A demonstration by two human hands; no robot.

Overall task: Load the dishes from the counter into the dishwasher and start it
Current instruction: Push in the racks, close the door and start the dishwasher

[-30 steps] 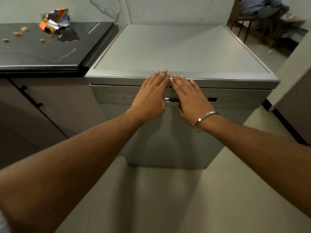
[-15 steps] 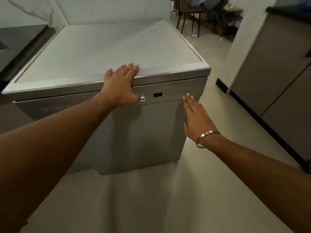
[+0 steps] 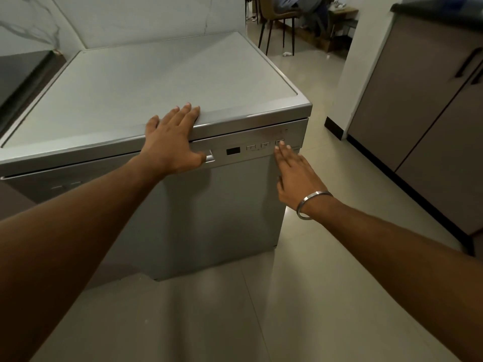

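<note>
A grey freestanding dishwasher (image 3: 209, 205) fills the middle of the head view, its door closed. My left hand (image 3: 170, 142) lies flat over the front edge of its top, fingers straight, thumb beside the door handle (image 3: 210, 158). My right hand (image 3: 295, 173), with a metal bangle on the wrist, reaches up to the control panel (image 3: 261, 146). Its straight fingertips touch the rightmost button (image 3: 279, 141). A dark display (image 3: 233, 151) sits left of the buttons. No dishes are in sight.
A dark counter (image 3: 23, 74) adjoins the dishwasher on the left. Brown cabinets (image 3: 418, 113) with black handles stand to the right across a tiled floor (image 3: 300, 296). A chair (image 3: 277, 17) and a seated person are in the far room.
The view has swung right. My right hand left the door's middle, slid right along the panel and rose onto the rightmost button. My left hand stays on the top edge.
</note>
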